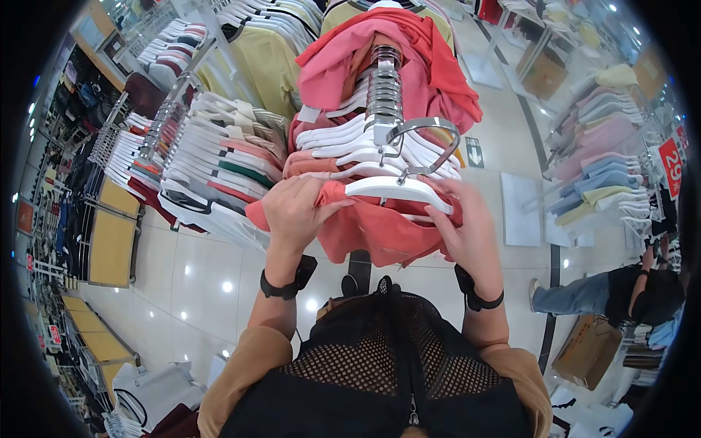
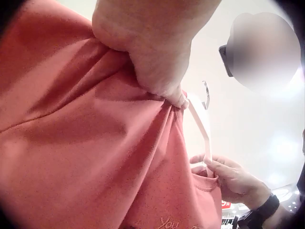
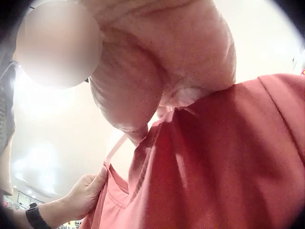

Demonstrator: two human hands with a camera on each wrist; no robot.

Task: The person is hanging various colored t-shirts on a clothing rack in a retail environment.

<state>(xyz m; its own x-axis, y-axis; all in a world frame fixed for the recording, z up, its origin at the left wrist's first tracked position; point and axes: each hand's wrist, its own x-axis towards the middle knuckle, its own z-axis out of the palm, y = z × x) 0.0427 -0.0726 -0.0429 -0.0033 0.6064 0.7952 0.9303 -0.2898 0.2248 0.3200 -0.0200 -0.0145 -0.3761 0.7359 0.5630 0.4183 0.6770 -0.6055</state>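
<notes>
A coral-red shirt hangs from a white hanger whose metal hook stands up at the front of a rack arm. My left hand pinches the shirt's shoulder cloth by the hanger's left end. At the other end my right hand grips the hanger and the neckline side, thumb toward me. The left wrist view shows the shirt front with small lettering low down, and the left hand pinching the fabric. In the right wrist view, the right hand holds gathered cloth.
More hangers line the rack arm behind the shirt, with pink and red garments draped on top. Racks of clothes stand at left, others at right. A person in jeans and a cardboard box are at lower right.
</notes>
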